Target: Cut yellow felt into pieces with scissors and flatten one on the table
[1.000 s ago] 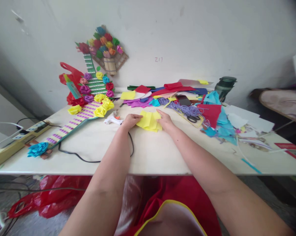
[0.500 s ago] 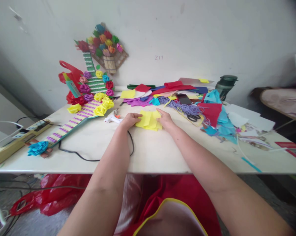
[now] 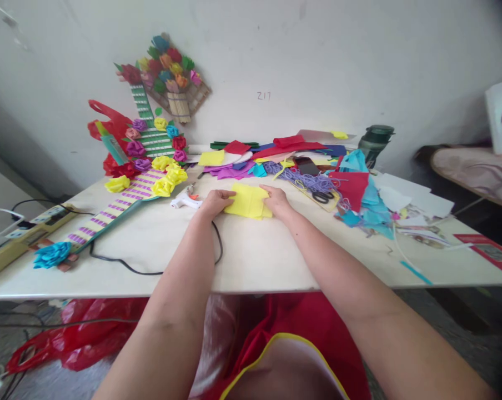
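Note:
Several yellow crepe paper sheets (image 3: 248, 201) lie in a loose stack over the middle of the white table. My left hand (image 3: 216, 203) pinches the stack's left edge between thumb and fingers. At the right edge, my right hand (image 3: 276, 201) has its fingers closed on the same sheets. The paper looks flatter on top, with its lower corners not quite lined up. Just left of my left hand rests a white glue gun (image 3: 186, 200), its black cord running under my forearm.
Purple yarn (image 3: 305, 176), black scissors (image 3: 322, 196) and coloured paper scraps cover the back and right. A dark bottle (image 3: 375, 145) stands behind them. At left are a flower-decorated panel (image 3: 128, 197), a glue bottle (image 3: 111, 145) and a power strip (image 3: 30, 236).
The top yellow sheet was folded and ruffled and now lies smoother across the stack. Both hands remain at its sides. The whole view has shifted slightly.

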`<state>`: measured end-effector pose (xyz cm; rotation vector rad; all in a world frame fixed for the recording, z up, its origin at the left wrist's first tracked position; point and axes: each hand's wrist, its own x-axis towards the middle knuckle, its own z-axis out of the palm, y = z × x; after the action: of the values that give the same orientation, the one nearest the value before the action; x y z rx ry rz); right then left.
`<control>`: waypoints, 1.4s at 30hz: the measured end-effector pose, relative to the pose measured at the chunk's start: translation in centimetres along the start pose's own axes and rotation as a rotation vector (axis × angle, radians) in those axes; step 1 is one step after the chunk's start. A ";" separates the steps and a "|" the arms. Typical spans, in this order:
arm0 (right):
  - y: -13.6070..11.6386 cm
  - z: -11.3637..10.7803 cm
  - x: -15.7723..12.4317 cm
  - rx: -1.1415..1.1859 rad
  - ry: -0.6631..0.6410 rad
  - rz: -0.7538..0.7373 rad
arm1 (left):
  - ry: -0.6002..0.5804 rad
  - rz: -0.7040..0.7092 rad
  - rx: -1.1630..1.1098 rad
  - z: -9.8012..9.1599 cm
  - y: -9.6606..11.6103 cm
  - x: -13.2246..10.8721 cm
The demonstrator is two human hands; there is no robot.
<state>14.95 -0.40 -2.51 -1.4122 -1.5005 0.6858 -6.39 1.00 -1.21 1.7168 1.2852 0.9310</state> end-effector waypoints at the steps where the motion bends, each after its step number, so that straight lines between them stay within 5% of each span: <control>1: -0.2 0.0 -0.1 -0.038 -0.002 -0.026 | 0.006 -0.009 -0.001 0.0 0.1 -0.1; 14: -2.2 -0.3 -1.8 -0.683 -0.103 -0.127 | -0.012 -0.014 -0.051 -0.1 -1.0 0.6; 27: -2.2 -1.4 -1.0 -0.740 -0.156 -0.072 | 0.030 -0.037 -0.095 0.5 -0.1 0.2; 34: -1.9 -2.7 -0.5 -0.757 -0.129 -0.024 | 0.122 -0.119 -0.472 2.6 1.2 0.2; 38: -2.4 -3.5 -1.0 -0.763 -0.045 0.062 | 0.199 -0.139 -0.311 3.7 1.3 0.4; 42: -3.0 -3.7 -1.4 -0.849 0.069 -0.006 | 0.226 -0.107 -0.114 4.1 1.3 0.4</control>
<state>16.79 -3.06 1.27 -2.0129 -1.8296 -0.0492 -2.13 0.56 -1.79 1.4729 1.4253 1.1367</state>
